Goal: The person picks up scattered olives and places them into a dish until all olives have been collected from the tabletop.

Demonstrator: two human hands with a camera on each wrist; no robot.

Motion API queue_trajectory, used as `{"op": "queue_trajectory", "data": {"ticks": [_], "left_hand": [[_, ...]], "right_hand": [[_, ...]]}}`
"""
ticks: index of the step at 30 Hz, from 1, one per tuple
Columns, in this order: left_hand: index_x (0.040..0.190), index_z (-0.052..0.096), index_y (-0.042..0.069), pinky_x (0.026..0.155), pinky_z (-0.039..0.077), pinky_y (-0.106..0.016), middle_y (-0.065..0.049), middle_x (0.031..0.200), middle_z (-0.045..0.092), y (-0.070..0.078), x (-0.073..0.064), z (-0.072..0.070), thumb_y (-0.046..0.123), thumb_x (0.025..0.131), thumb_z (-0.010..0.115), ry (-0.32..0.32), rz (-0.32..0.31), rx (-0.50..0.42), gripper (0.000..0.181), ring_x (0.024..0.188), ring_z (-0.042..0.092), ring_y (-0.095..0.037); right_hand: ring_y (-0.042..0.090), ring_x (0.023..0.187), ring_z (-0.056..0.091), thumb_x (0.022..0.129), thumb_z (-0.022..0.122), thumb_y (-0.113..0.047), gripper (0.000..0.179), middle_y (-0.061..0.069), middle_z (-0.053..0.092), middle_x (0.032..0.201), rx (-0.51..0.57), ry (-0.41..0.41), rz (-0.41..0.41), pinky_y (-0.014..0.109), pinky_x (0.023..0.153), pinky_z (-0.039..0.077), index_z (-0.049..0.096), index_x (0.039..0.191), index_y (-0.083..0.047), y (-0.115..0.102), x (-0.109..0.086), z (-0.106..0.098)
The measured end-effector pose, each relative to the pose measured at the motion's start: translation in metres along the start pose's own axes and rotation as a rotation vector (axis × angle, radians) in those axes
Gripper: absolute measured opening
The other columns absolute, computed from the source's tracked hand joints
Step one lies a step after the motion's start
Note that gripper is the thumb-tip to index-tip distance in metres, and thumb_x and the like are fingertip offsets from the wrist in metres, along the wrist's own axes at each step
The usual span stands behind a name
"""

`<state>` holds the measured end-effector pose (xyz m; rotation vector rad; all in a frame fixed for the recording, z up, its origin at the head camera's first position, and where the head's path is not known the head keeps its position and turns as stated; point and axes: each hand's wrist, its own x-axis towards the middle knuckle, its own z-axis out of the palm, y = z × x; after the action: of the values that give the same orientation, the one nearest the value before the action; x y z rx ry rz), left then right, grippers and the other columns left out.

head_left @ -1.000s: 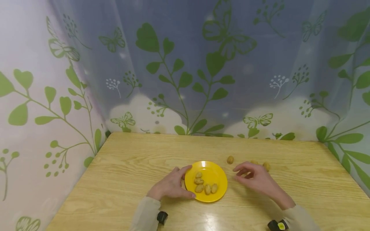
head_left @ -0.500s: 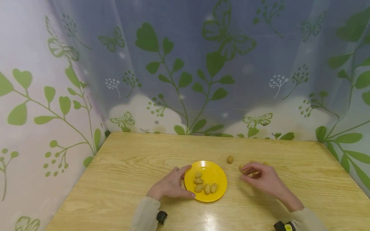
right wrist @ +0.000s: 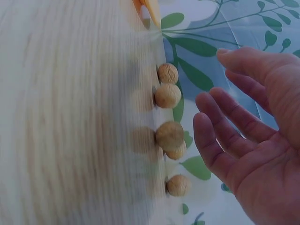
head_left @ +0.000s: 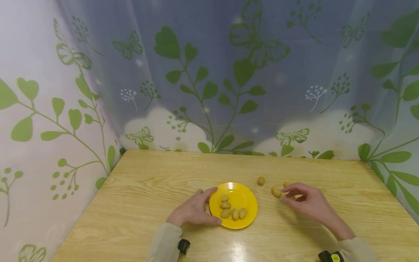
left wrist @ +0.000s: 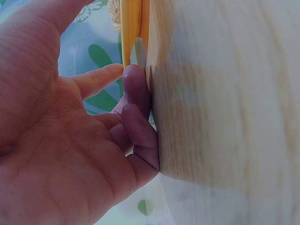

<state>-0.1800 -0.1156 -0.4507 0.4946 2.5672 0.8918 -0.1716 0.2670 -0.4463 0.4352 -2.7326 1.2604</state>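
A yellow plate (head_left: 247, 198) lies on the table with several small tan, wrinkled oval things (head_left: 226, 213) on it; whether they are nuts or baby potatoes I cannot tell. My left hand (head_left: 195, 210) holds the plate's left rim, thumb at the front and fingers at the back; some fingers curl low beside the rim in the left wrist view. My right hand (head_left: 309, 202) hovers with loosely bent fingers, nothing between them. Just left of its fingertips lies a loose tan oval (head_left: 276, 191). More of these ovals (right wrist: 168, 136) appear in the right wrist view, some partly hidden by the hand in the head view.
One more tan oval (head_left: 260, 181) lies behind and right of the plate. The wooden table (head_left: 157, 174) ends at a patterned curtain (head_left: 209, 91) with leaves and butterflies at the back and sides.
My right hand has moved to the right, away from the plate, uncovering a loose tan oval by its fingertips and covering others. My left hand and the plate stay in place.
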Motion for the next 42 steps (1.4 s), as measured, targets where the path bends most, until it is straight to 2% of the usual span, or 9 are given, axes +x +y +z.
{"op": "queue_trajectory", "data": {"ticks": [6, 10, 19, 28, 32, 36, 42], "left_hand": [[0.16, 0.033, 0.019, 0.078, 0.046, -0.033, -0.005, 0.115, 0.053, -0.001, 0.001, 0.0, 0.046, 0.073, 0.088, 0.002, 0.007, 0.01, 0.106, 0.093, 0.05, -0.015], [0.16, 0.033, 0.02, 0.078, 0.046, -0.032, -0.004, 0.114, 0.053, -0.002, 0.002, 0.001, 0.047, 0.073, 0.088, 0.002, 0.012, 0.008, 0.106, 0.092, 0.051, -0.014], [0.16, 0.033, 0.022, 0.079, 0.046, -0.033, -0.003, 0.115, 0.053, -0.003, 0.004, 0.0, 0.048, 0.073, 0.088, 0.001, 0.0, 0.005, 0.106, 0.092, 0.051, -0.014], [0.16, 0.034, 0.02, 0.079, 0.046, -0.033, -0.004, 0.114, 0.053, -0.001, 0.001, 0.0, 0.047, 0.072, 0.089, 0.002, 0.008, 0.004, 0.107, 0.093, 0.051, -0.015], [0.16, 0.034, 0.02, 0.082, 0.048, -0.035, -0.004, 0.114, 0.053, -0.001, 0.001, -0.001, 0.048, 0.072, 0.089, 0.003, 0.007, 0.003, 0.107, 0.095, 0.051, -0.015], [0.16, 0.034, 0.02, 0.084, 0.048, -0.037, -0.004, 0.115, 0.053, 0.0, 0.0, -0.001, 0.047, 0.073, 0.088, 0.001, 0.003, -0.001, 0.106, 0.098, 0.052, -0.015], [0.16, 0.034, 0.02, 0.082, 0.047, -0.035, -0.005, 0.116, 0.053, -0.001, 0.001, 0.0, 0.046, 0.073, 0.088, 0.001, 0.002, -0.005, 0.106, 0.097, 0.051, -0.015]], "right_hand": [[-0.007, 0.086, 0.066, 0.091, 0.078, -0.021, 0.022, 0.013, 0.076, 0.11, -0.027, 0.003, 0.002, 0.024, 0.069, 0.058, 0.075, 0.11, -0.01, 0.007, -0.001, -0.01], [-0.007, 0.086, 0.065, 0.092, 0.078, -0.023, 0.023, 0.011, 0.076, 0.106, -0.05, -0.005, 0.034, 0.024, 0.069, 0.058, 0.075, 0.111, -0.011, 0.012, -0.001, -0.014], [-0.007, 0.088, 0.064, 0.091, 0.079, -0.025, 0.028, 0.013, 0.075, 0.113, -0.073, -0.043, 0.06, 0.023, 0.069, 0.056, 0.074, 0.115, -0.011, 0.023, -0.001, -0.017], [0.009, 0.09, 0.07, 0.089, 0.08, -0.022, 0.031, 0.014, 0.074, 0.116, -0.095, -0.086, 0.038, 0.023, 0.07, 0.055, 0.074, 0.117, -0.01, 0.033, 0.002, -0.018], [0.004, 0.087, 0.068, 0.088, 0.081, -0.02, 0.031, 0.009, 0.076, 0.107, -0.101, -0.102, 0.015, 0.023, 0.071, 0.056, 0.074, 0.116, -0.008, 0.038, 0.004, -0.018], [-0.004, 0.086, 0.063, 0.088, 0.081, -0.022, 0.031, 0.004, 0.075, 0.103, -0.106, -0.134, 0.031, 0.023, 0.072, 0.055, 0.074, 0.115, -0.01, 0.04, 0.006, -0.018], [-0.001, 0.086, 0.063, 0.089, 0.08, -0.024, 0.034, 0.003, 0.075, 0.104, -0.112, -0.194, 0.065, 0.024, 0.073, 0.052, 0.073, 0.119, -0.011, 0.042, 0.008, -0.019]]}}
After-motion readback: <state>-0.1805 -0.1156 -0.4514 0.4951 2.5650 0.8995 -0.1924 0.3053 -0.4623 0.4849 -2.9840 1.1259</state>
